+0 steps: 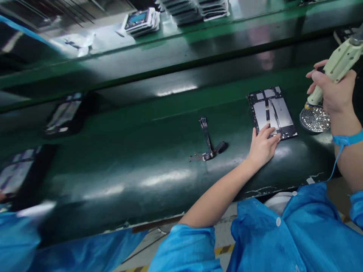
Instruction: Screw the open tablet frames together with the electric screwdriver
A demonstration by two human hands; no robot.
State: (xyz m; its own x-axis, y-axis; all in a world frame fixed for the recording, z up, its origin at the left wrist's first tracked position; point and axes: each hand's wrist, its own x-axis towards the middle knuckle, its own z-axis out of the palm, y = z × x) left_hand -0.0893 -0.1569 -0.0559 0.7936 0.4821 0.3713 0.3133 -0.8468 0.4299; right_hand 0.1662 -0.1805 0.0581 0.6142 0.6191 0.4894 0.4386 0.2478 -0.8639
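My left hand (263, 144) lies with its fingers spread on the lower edge of an opened tablet (272, 113), whose silver battery plates and dark ribbon cables show. In my right hand (338, 88) is a pale green electric screwdriver (337, 70), tilted, its yellow-collared tip down at a round dish of small screws (315, 118). Whether the tip touches a screw cannot be made out. Left of the tablet, a flex cable assembly (208, 145) with a small board and a black block rests on the green work surface (136, 151). A blue strap circles my right wrist.
Stacks of flat parts (141, 20) stand on the raised shelf behind. Two more opened devices, one of them a blurred tablet (64, 113), lie at the left. A co-worker's blue sleeve (18, 234) shows at the lower left.
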